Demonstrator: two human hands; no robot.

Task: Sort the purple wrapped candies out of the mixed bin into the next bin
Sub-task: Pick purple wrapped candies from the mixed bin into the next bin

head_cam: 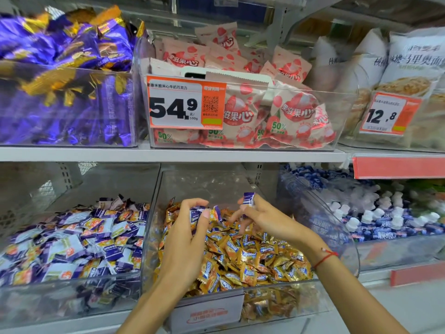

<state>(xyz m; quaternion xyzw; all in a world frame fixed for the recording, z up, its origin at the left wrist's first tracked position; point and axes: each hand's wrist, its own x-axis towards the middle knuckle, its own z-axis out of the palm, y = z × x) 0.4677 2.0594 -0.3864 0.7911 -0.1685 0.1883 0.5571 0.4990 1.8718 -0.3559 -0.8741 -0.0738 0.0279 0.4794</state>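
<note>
The mixed bin [337, 237] is a clear plastic tub on the lower shelf, full of gold wrapped candies [252, 256]. Both hands are over it. My left hand [190, 227] is curled around a small bunch of purple wrapped candies [197, 212]. My right hand [262, 218] pinches one purple wrapped candy [248, 198] between thumb and finger, raised above the gold pile. To the left, the neighbouring clear bin [72, 285] holds a heap of purple and white wrapped candies [72, 244].
The upper shelf [168, 154] carries a bin of large purple packets [60, 68], a bin of pink packets [265, 112] with an orange price tag [185, 104], and white bags [409, 80]. Right of the mixed bin is a tub of blue and white sweets [385, 220].
</note>
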